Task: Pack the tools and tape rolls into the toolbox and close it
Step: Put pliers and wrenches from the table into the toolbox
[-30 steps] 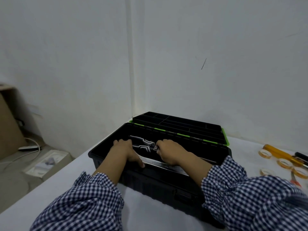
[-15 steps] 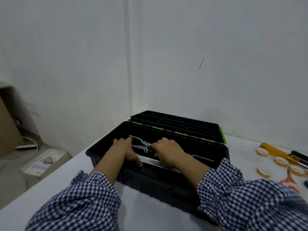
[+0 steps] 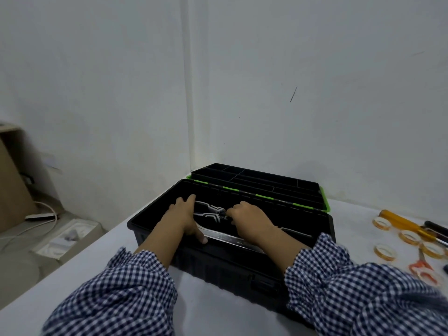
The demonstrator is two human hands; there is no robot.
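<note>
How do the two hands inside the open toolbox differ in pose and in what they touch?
The left hand has fingers stretched out; the right hand has fingers curled. The left hand's thumb lies at the toolbox front rim; the right hand pinches the black-and-white tool. Both are inside the main compartment, beside that tool.

Black for the toolbox inside and out, bright green along the rim of its lid and in short dashes at the hinge. Black with white-silver outlines on the tool lying in it. Small navy-and-white gingham check on both sleeves. Plain white on the table, pale grey-white on the wall. Translucent amber for the tape rolls, yellow-orange on the screwdriver handle, orange-red on the scissors handles. Brown for the cardboard box, white for the cable
</note>
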